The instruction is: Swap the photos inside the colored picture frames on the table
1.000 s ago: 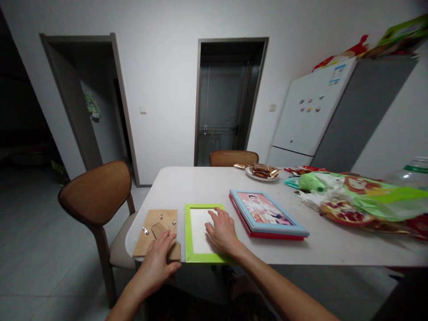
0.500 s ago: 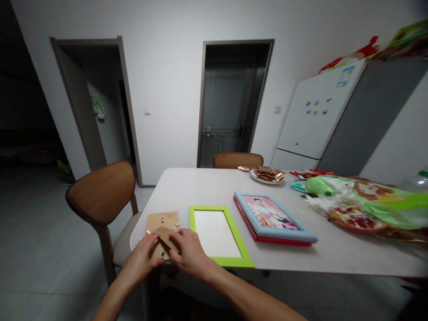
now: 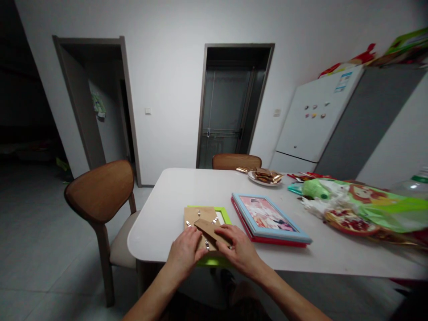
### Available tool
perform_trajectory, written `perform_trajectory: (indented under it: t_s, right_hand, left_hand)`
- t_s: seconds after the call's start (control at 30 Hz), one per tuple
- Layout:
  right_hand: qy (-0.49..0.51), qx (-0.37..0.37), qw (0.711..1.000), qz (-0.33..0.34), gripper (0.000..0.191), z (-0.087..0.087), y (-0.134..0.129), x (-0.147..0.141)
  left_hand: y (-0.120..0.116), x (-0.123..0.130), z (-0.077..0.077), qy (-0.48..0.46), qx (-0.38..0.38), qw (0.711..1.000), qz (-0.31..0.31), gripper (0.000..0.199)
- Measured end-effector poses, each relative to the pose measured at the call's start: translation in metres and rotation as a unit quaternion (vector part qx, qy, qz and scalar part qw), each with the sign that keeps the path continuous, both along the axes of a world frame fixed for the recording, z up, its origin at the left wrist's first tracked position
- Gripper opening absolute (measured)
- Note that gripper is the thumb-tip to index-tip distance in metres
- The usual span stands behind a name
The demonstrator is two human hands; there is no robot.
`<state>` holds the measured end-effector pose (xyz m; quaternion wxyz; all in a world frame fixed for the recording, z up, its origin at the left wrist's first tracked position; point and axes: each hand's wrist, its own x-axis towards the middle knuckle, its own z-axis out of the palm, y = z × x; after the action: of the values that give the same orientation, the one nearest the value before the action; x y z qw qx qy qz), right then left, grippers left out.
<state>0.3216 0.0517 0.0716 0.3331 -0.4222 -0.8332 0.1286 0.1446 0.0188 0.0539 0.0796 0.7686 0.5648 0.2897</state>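
A brown picture-frame backing board [image 3: 191, 215] with several metal clips and a folding stand lies over the lime-green picture frame [image 3: 224, 216], hiding most of it. Its left lower edge is gripped by my left hand [image 3: 185, 249], fingers on top and thumb near the bottom edge. On the other side, my right hand [image 3: 239, 247] has its fingers closed on the board's right part, by the stand. A strip of the frame's white inside shows at the upper right of the board. The frame's near side shows below the board.
Right of my hands, a blue picture frame [image 3: 267, 216] with a photo rests on a red one [image 3: 247, 229]. Farther off are a plate of wrapped snacks [image 3: 265, 178], an opened pomegranate [image 3: 349, 221] and green plastic bags [image 3: 381, 203]. A wooden chair [image 3: 100, 191] stands at the left.
Both hands have carried the backing board rightward from the table's left corner onto the green frame. The blue and red frames have stayed in place.
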Motion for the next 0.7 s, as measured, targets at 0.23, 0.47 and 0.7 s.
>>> perform_trajectory:
  t_s: [0.23, 0.47, 0.7]
  right_hand:
    - [-0.017, -0.029, 0.999, -0.039, 0.031, -0.019, 0.004, 0.025]
    - [-0.084, 0.008, 0.995, -0.057, 0.031, -0.035, 0.010, 0.018]
    - [-0.126, 0.018, 0.991, -0.046, 0.027, -0.041, 0.018, 0.014]
  left_hand:
    - [0.008, 0.021, -0.012, 0.014, -0.044, 0.998, -0.034, 0.030]
    - [0.014, 0.019, -0.014, 0.025, -0.044, 0.999, -0.005, 0.013]
    - [0.006, 0.012, -0.019, 0.031, -0.042, 0.998, -0.020, 0.022]
